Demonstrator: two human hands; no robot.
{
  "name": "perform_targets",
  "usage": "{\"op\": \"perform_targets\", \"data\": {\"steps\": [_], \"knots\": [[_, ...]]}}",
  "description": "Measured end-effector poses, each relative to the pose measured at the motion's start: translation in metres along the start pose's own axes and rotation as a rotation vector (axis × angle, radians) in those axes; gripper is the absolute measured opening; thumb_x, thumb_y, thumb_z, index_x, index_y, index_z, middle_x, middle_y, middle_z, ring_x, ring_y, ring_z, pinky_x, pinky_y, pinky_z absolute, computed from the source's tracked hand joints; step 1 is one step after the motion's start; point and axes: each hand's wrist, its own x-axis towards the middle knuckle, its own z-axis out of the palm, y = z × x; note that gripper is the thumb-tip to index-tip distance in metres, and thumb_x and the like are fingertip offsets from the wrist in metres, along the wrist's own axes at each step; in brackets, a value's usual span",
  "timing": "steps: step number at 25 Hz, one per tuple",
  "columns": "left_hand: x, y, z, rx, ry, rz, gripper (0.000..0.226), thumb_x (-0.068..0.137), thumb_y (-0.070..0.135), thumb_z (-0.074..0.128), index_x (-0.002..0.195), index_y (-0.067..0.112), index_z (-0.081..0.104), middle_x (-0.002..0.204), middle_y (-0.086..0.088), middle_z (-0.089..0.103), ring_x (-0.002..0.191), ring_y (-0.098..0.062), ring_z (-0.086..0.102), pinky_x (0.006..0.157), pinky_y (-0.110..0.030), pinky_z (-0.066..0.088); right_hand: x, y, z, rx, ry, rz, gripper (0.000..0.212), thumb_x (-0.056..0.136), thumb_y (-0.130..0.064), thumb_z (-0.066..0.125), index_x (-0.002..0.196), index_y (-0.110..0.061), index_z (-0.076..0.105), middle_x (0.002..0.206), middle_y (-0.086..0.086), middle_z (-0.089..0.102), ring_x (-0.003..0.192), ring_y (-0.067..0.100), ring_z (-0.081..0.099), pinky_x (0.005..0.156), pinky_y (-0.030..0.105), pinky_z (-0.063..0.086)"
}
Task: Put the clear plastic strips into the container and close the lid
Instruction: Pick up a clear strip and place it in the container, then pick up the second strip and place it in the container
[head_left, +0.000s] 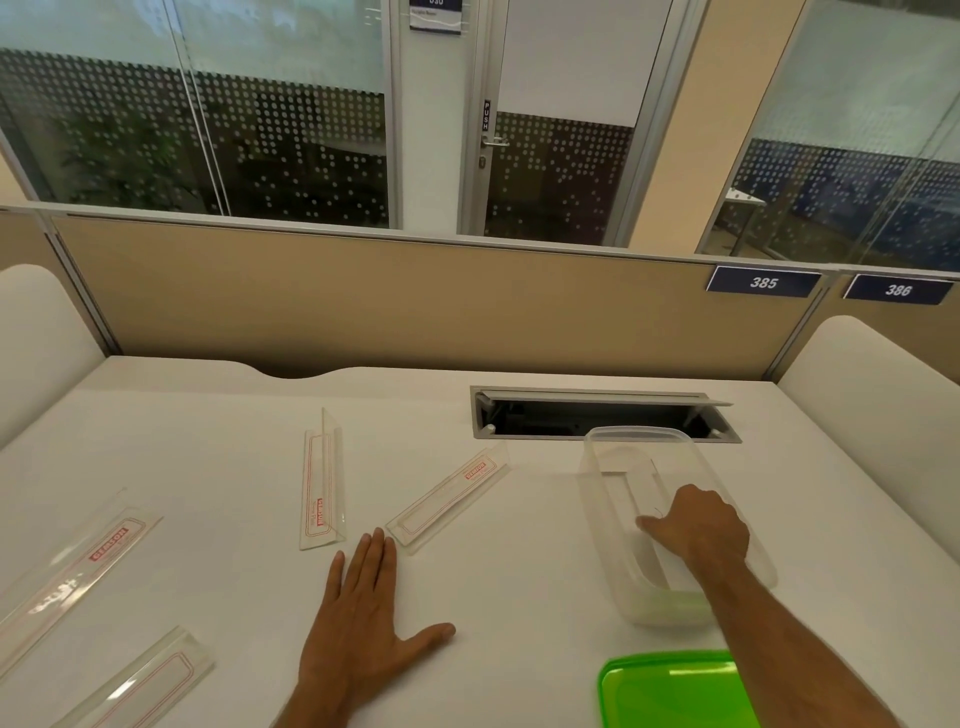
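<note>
You can read "385" (763, 282) and "386" (898, 289) on the partition plates, "PUSH" (486, 115) on the door, and "GERSON" on one clear plastic strip (78, 571).

Tabletop (218, 467) looked matt white, smooth, prob. laminate. Clear plastic strips w/ red print were glossy: one near the left edge (78, 564) and one at the front-left corner (140, 680) caught glare; two mid-table (322, 488) (449, 496) less so. Container (670, 519) towards the right edge was translucent, frosted-looking plastic, smooth. Lid (670, 691) at the front edge was bright green plastic, glossy. Cable slot (602, 413) near the back edge had a grey, metal-looking frame. Partition (389, 296) behind looked like matt tan cloth.
</note>
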Motion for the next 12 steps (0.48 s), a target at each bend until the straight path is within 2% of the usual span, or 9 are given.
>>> {"op": "perform_targets", "data": {"steps": [3, 5, 6, 8, 9, 10, 12], "knots": [[0.0, -0.001, -0.001, -0.096, -0.003, 0.009, 0.124, 0.068, 0.095, 0.027, 0.153, 0.008, 0.004, 0.16, 0.002, -0.002, 0.148, -0.012, -0.004, 0.116, -0.031, -0.013, 0.002, -0.015, -0.007, 0.151, 0.287, -0.109, 0.045, 0.088, -0.053, 0.057, 0.11, -0.015, 0.064, 0.103, 0.005, 0.07, 0.094, 0.025, 0.067, 0.082, 0.036, 0.053], [0.001, -0.002, -0.002, -0.134, 0.049, 0.013, 0.114, 0.073, 0.09, 0.028, 0.153, 0.01, 0.012, 0.161, 0.001, 0.009, 0.149, -0.013, 0.004, 0.118, -0.026, -0.007, 0.004, -0.031, -0.011, 0.369, 0.456, -0.295, 0.035, 0.088, -0.042, 0.064, 0.107, -0.013, 0.069, 0.1, 0.008, 0.073, 0.088, 0.026, 0.069, 0.079, 0.037, 0.055], [0.001, -0.003, -0.003, -0.14, 0.076, 0.012, 0.107, 0.077, 0.086, 0.029, 0.152, 0.01, 0.02, 0.16, -0.002, 0.021, 0.147, -0.016, 0.016, 0.12, -0.027, 0.003, 0.005, -0.04, -0.012, 0.422, 0.489, -0.4, 0.029, 0.087, -0.035, 0.067, 0.103, -0.012, 0.07, 0.095, 0.008, 0.073, 0.084, 0.025, 0.068, 0.074, 0.035, 0.055], [0.008, -0.002, -0.003, -0.172, 0.146, 0.022, 0.094, 0.082, 0.078, 0.033, 0.146, 0.01, 0.035, 0.15, -0.006, 0.042, 0.138, -0.02, 0.037, 0.114, -0.031, 0.027, 0.002, -0.063, -0.014, 0.42, 0.497, -0.596, 0.022, 0.085, -0.028, 0.067, 0.098, -0.012, 0.071, 0.09, 0.006, 0.072, 0.08, 0.024, 0.066, 0.067, 0.03, 0.052], [0.014, 0.0, -0.005, -0.2, 0.193, 0.025, 0.089, 0.084, 0.074, 0.037, 0.144, 0.009, 0.039, 0.145, -0.006, 0.047, 0.133, -0.02, 0.043, 0.11, -0.032, 0.033, -0.001, -0.076, -0.014, 0.39, 0.477, -0.674, 0.023, 0.085, -0.029, 0.064, 0.099, -0.012, 0.07, 0.092, 0.006, 0.071, 0.083, 0.024, 0.065, 0.067, 0.03, 0.052], [0.023, 0.003, -0.007, -0.225, 0.232, 0.02, 0.085, 0.083, 0.07, 0.042, 0.143, 0.01, 0.041, 0.142, -0.006, 0.05, 0.13, -0.021, 0.046, 0.107, -0.033, 0.036, -0.005, -0.089, -0.012, 0.345, 0.434, -0.742, 0.026, 0.086, -0.03, 0.063, 0.104, -0.013, 0.07, 0.098, 0.006, 0.071, 0.09, 0.025, 0.065, 0.071, 0.033, 0.053], [0.043, 0.01, -0.015, -0.257, 0.249, -0.012, 0.078, 0.081, 0.059, 0.053, 0.142, 0.011, 0.042, 0.138, -0.005, 0.054, 0.125, -0.023, 0.051, 0.103, -0.037, 0.042, -0.013, -0.115, -0.006, 0.236, 0.272, -0.847, 0.035, 0.09, -0.03, 0.061, 0.121, -0.015, 0.063, 0.119, 0.005, 0.066, 0.11, 0.024, 0.06, 0.091, 0.036, 0.05]]}}
